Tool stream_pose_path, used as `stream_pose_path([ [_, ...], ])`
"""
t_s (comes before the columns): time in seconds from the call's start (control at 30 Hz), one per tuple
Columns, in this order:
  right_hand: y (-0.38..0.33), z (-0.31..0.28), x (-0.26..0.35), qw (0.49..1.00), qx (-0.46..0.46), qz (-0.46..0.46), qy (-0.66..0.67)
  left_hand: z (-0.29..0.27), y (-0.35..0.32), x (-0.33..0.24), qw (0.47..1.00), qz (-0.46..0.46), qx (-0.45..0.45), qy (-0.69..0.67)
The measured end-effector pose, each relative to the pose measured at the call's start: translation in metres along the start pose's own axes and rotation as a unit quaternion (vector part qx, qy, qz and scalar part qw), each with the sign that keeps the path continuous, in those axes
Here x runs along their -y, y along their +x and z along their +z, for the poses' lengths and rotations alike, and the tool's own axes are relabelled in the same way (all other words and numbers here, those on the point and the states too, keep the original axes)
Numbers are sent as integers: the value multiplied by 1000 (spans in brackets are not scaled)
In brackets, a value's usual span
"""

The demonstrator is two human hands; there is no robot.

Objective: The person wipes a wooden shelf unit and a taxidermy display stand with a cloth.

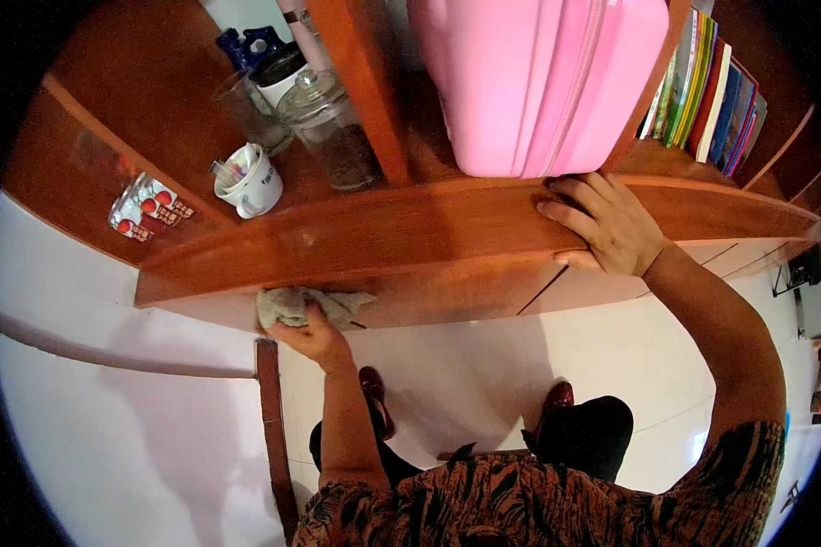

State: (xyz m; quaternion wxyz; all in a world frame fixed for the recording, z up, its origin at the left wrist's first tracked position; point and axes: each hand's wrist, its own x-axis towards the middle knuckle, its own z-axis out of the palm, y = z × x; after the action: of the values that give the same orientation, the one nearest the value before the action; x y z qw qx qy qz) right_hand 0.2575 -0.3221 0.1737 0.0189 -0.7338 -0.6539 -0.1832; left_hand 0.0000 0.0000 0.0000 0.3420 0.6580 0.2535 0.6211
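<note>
At the lower front of a reddish-brown wooden shelf [401, 219], my left hand [312, 335] is closed on a crumpled grey-beige cloth [292, 305]. The cloth touches the pale face just under the shelf's edge. Farther right, my right hand [616, 223] grips the shelf's front edge, fingers over its top and thumb at the lower lip. Just beyond those fingers stands a glossy pink case [520, 91] with a zip down its side.
Left on the shelf are a white mug [251, 187] holding small items, a lidded glass jar [328, 128] and small red-capped containers [150, 208]. Upright books [702, 91] fill the right compartment. Wooden dividers [356, 82] separate the sections. A dark brown post [272, 410] stands by my left arm.
</note>
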Motion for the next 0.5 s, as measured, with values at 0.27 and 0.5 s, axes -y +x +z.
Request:
stream_pose_path([
  [0.27, 1, 1, 0, 1000, -20, -15, -16, 57, -60, -8, 995, -76, -60, -5],
  [0.5, -2, 3, -3, 1000, -15, -15, -17, 123, -153, -82, 975, -70, 160, -137],
])
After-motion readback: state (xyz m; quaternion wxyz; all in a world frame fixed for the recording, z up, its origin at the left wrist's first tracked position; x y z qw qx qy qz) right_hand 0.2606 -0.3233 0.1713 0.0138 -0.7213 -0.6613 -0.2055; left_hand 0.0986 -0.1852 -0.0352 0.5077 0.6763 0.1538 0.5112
